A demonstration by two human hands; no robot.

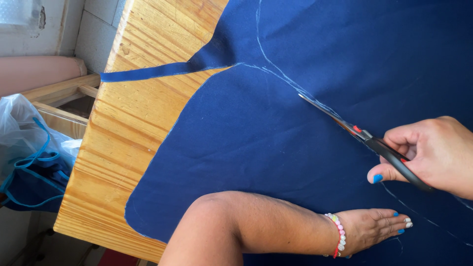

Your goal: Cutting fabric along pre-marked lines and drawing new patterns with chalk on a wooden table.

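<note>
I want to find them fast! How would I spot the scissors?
Look at the big blue cloth covering the wooden table. Near its right side, the right hand grips the scissors. They alone are shiny metal, with black handles and blades along a white chalk line.

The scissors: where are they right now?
In the head view the scissors are at right, held in the right hand, blades lying along the chalk line on the blue fabric, above the flat left hand.

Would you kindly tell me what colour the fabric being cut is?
The fabric is dark navy blue with white chalk lines, seen in the head view.
</note>
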